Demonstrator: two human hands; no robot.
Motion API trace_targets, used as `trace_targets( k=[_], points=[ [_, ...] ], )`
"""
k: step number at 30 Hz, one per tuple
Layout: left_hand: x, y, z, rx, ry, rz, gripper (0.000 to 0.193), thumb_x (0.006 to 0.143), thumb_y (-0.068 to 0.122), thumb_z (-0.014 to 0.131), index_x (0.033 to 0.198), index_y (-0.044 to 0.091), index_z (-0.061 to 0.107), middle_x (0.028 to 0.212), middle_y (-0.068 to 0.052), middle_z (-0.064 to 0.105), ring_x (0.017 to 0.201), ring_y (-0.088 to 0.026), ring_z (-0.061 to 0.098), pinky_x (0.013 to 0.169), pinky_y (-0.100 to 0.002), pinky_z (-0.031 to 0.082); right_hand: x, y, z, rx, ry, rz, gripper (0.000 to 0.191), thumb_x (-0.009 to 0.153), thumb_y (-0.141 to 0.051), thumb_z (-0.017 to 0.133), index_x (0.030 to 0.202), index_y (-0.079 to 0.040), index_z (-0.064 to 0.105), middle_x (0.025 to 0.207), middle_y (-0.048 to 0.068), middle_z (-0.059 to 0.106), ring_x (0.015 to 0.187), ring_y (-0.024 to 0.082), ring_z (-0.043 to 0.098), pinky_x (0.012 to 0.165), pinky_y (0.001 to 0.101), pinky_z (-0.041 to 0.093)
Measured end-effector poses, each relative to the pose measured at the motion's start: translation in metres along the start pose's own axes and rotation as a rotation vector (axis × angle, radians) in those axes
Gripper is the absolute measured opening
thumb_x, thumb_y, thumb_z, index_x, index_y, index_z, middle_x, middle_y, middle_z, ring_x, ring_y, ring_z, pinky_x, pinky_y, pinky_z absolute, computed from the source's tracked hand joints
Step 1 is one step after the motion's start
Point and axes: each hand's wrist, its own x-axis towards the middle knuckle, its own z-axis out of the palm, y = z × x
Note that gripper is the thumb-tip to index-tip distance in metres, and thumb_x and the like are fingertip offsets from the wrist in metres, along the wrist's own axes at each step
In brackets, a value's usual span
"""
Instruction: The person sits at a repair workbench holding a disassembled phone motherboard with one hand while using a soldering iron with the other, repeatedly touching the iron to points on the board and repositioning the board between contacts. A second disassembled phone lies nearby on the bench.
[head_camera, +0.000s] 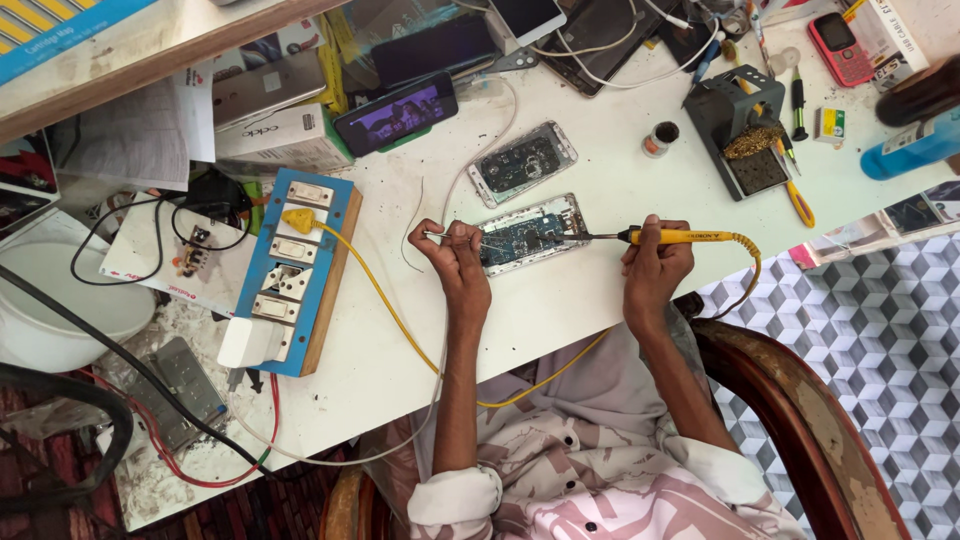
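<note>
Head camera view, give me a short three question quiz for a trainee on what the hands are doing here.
1. True or false: the right hand holds a yellow-handled soldering iron.
2. What does the iron's tip meet? A) the opened phone by the left hand B) the second opened phone farther back C) the switch board
3. What does the left hand pinch?

Key:
1. True.
2. A.
3. A thin wire-like strand, held at the opened phone's left edge.

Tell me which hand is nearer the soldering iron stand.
Right. The right hand, gripping the yellow soldering iron, sits just below the soldering iron stand; the left hand is farther off, beyond the opened phone.
</note>
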Motion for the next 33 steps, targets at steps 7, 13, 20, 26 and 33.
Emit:
trace_targets(
  k=[7, 13, 20, 26, 33],
  points=[
    [0.0017, -0.0021, -0.0003, -0.015, -0.001, -0.003, 0.019, 0.115, 0.022, 0.041, 0.116, 0.014, 0.024, 0.08, -0.004, 0.04, 0.08, -0.013, 0.039, 0.077, -0.027, 0.036, 0.0011, 0.0011, 0.0013, 0.012, -0.014, 0.004, 0.027, 0.111, -0.023, 0.057, 0.092, -0.005, 0.049, 0.064, 0.0, 0.049, 0.048, 0.005, 0.045, 0.043, 0.0214, 0.036],
    [0.0004, -0.0015, -0.0008, -0.012, 0.01, -0.038, 0.019, 0.115, 0.02, 0.041, 0.116, 0.014, 0.023, 0.08, -0.004, 0.039, 0.08, -0.013, 0.037, 0.075, -0.027, 0.035, 0.0013, -0.0036, 0.0023, 0.0, -0.007, 0.015, 0.025, 0.111, -0.022, 0.057, 0.094, -0.006, 0.049, 0.063, 0.0, 0.05, 0.048, 0.005, 0.044, 0.043, 0.0213, 0.035],
    [-0.0001, 0.0006, 0.0002, -0.029, 0.001, -0.024, 0.018, 0.115, 0.02, 0.04, 0.116, 0.014, 0.023, 0.081, -0.004, 0.038, 0.08, -0.013, 0.037, 0.077, -0.027, 0.036, 0.0009, -0.0039, 0.0014, -0.028, 0.001, 0.039, 0.025, 0.11, -0.022, 0.057, 0.093, -0.006, 0.049, 0.061, 0.0, 0.05, 0.046, 0.005, 0.043, 0.041, 0.0214, 0.034],
    [0.001, 0.0026, 0.0002, 0.02, -0.002, -0.007, 0.018, 0.115, 0.02, 0.04, 0.115, 0.014, 0.023, 0.081, -0.005, 0.04, 0.081, -0.013, 0.038, 0.077, -0.027, 0.036, 0.0021, -0.0007, 0.002, 0.016, -0.011, 0.014, 0.024, 0.11, -0.022, 0.057, 0.094, -0.006, 0.05, 0.064, -0.001, 0.05, 0.048, 0.004, 0.045, 0.043, 0.0212, 0.036],
    [-0.0002, 0.0018, 0.0, -0.005, 0.007, -0.01, 0.018, 0.115, 0.02, 0.04, 0.115, 0.013, 0.023, 0.08, -0.005, 0.04, 0.081, -0.013, 0.038, 0.077, -0.027, 0.035, -0.0017, -0.0039, 0.0033, 0.008, -0.001, 0.012, 0.027, 0.111, -0.025, 0.057, 0.093, -0.006, 0.049, 0.062, -0.001, 0.049, 0.047, 0.005, 0.045, 0.042, 0.0215, 0.035]
  ],
)
